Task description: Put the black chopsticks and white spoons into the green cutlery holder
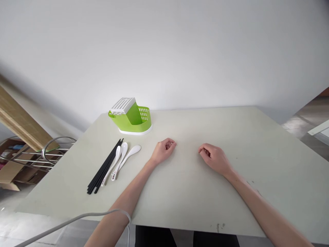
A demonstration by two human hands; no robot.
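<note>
My left hand (164, 150) rests on the pale table (190, 192), its fingers curled with nothing in them. To its right my right hand (214, 157) lies on the tabletop, also loosely closed and holding nothing. Left of my left hand are three white spoons, one of them (133, 150) nearest to it. Beside the spoons lies a bundle of black chopsticks (105, 168). At the back left of the table stands a green holder (131, 120) with a slotted white top (123, 105) and a basket part on its right side.
A grey cable (87, 215) crosses over my left forearm near the front edge. Beyond the table's left side are a metal rack (56, 152), a cardboard box (11, 169) and a long brown board (23, 120). A white wall (180, 55) rises behind the table.
</note>
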